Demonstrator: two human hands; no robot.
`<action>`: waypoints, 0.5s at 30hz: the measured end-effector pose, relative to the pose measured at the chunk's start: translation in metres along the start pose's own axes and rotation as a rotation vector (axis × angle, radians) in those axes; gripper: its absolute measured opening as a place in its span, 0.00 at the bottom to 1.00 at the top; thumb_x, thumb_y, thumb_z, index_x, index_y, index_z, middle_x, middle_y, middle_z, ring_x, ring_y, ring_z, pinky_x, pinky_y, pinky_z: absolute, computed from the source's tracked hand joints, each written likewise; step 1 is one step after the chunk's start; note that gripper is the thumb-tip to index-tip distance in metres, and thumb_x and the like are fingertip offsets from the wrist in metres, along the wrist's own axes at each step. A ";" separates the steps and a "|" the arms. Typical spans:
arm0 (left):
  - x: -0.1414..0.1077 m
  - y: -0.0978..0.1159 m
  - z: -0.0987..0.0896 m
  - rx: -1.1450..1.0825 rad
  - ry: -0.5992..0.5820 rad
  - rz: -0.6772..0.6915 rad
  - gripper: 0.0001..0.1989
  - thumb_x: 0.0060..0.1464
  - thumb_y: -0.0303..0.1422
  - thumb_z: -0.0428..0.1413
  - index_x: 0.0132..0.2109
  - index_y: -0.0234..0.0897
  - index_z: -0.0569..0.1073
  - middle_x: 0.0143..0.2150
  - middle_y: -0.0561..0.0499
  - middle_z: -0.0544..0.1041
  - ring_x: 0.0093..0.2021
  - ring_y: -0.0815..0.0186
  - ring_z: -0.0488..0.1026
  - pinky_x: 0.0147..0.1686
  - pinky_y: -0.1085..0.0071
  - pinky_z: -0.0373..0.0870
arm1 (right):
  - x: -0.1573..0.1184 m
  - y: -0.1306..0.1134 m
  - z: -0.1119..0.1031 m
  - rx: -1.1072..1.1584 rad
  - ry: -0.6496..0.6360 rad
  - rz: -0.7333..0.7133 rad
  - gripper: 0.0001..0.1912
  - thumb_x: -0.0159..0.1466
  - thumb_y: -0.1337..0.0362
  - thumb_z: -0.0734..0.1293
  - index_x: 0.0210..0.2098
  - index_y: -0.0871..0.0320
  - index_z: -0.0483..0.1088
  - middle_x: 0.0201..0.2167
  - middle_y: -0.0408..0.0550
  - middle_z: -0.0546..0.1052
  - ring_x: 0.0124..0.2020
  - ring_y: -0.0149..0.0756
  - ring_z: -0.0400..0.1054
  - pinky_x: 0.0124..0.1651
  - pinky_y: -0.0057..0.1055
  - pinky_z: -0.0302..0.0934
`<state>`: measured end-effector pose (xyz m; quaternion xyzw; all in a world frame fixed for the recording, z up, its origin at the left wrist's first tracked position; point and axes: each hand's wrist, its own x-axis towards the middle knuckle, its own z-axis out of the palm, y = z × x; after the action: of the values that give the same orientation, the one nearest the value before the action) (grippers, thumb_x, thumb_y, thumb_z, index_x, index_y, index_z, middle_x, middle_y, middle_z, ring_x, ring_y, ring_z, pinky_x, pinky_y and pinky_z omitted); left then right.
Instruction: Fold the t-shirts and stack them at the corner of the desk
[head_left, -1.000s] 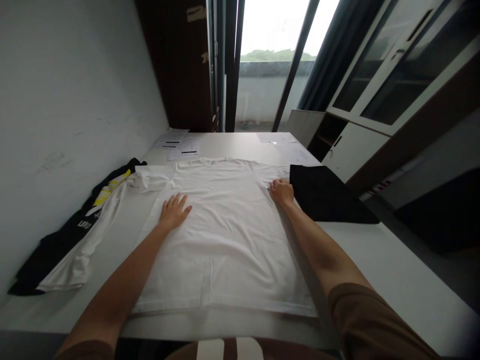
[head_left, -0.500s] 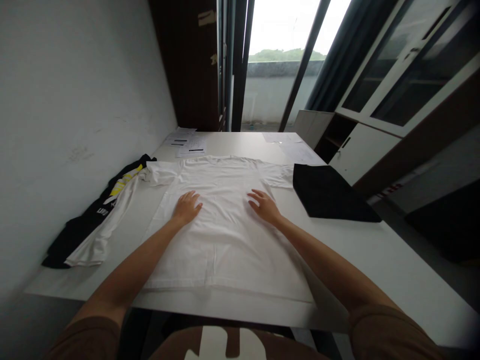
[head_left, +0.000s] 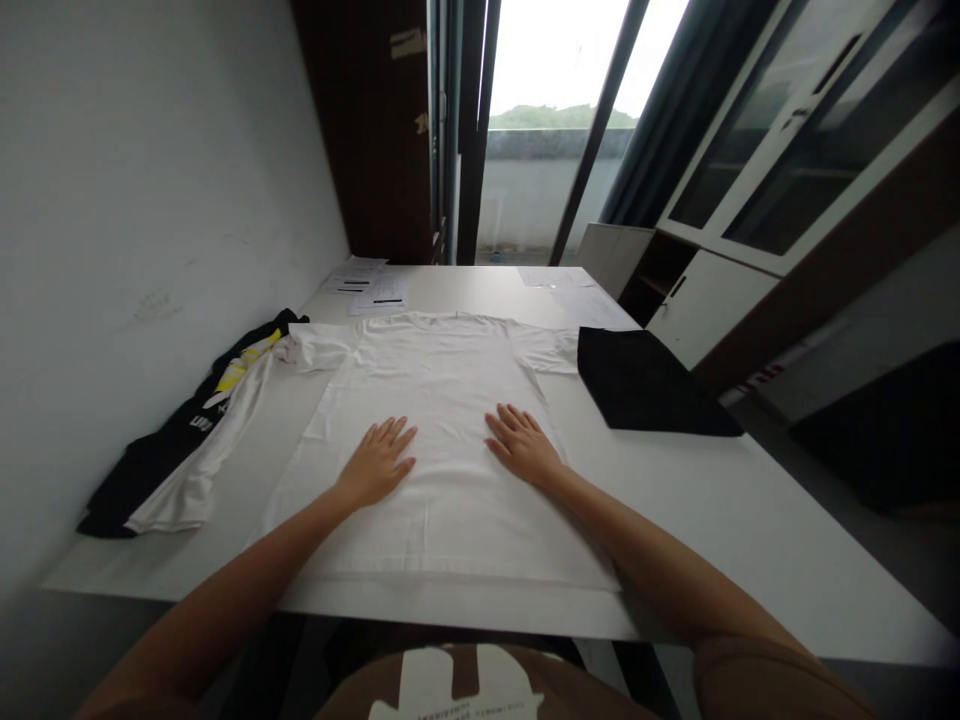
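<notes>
A white T-shirt [head_left: 442,380] lies spread out on the white table, its collar at the far side and its hem near the front edge. Both sleeves stretch outward. Flat on the left half of the shirt body rests my left hand [head_left: 377,462], fingers spread. My right hand [head_left: 523,443] lies palm down on the right half, its fingers also apart. Neither hand grips the fabric. A few creases run across the cloth between and below the hands.
Along the wall at left lies a heap of black, white and yellow clothing [head_left: 176,435]. A folded black cloth [head_left: 652,385] touches the right sleeve's end. Papers [head_left: 379,292] lie at the far left of the table [head_left: 720,540], more papers [head_left: 585,300] at the far right. A cabinet [head_left: 712,300] stands beyond.
Both hands have slid toward me down the shirt, and the fingers are spread wider. The creases around the chest look smoother. The camera view has shifted slightly.
</notes>
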<state>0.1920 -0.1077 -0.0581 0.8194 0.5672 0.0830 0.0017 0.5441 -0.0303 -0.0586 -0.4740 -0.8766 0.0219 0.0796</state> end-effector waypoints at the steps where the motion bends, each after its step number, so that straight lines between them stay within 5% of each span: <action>1: -0.011 -0.007 -0.002 0.003 0.006 -0.003 0.30 0.71 0.46 0.46 0.75 0.46 0.57 0.77 0.48 0.52 0.76 0.53 0.49 0.73 0.49 0.48 | -0.008 0.002 -0.001 -0.007 0.006 0.003 0.33 0.75 0.45 0.51 0.74 0.51 0.56 0.76 0.52 0.51 0.76 0.48 0.42 0.74 0.50 0.42; 9: -0.081 -0.055 -0.013 0.037 0.021 -0.048 0.30 0.70 0.45 0.46 0.75 0.46 0.57 0.77 0.47 0.53 0.76 0.53 0.49 0.72 0.47 0.49 | -0.057 0.025 -0.002 -0.018 -0.016 -0.047 0.32 0.75 0.46 0.52 0.75 0.49 0.53 0.76 0.49 0.48 0.77 0.47 0.40 0.75 0.51 0.42; 12: -0.078 -0.055 -0.014 0.044 0.009 -0.082 0.30 0.69 0.45 0.47 0.74 0.44 0.58 0.77 0.45 0.53 0.76 0.52 0.50 0.72 0.46 0.48 | -0.055 0.019 -0.005 -0.020 -0.059 -0.035 0.34 0.75 0.45 0.52 0.75 0.53 0.53 0.76 0.54 0.47 0.77 0.49 0.38 0.75 0.54 0.41; 15: -0.052 -0.028 -0.016 0.023 -0.004 -0.079 0.31 0.68 0.46 0.49 0.73 0.42 0.60 0.76 0.43 0.54 0.76 0.51 0.50 0.73 0.47 0.47 | -0.039 -0.007 -0.008 0.009 -0.076 -0.051 0.36 0.74 0.44 0.55 0.75 0.54 0.52 0.76 0.58 0.47 0.77 0.52 0.37 0.74 0.56 0.41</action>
<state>0.1458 -0.1477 -0.0517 0.7965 0.6000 0.0749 -0.0032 0.5606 -0.0669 -0.0544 -0.4502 -0.8906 0.0419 0.0492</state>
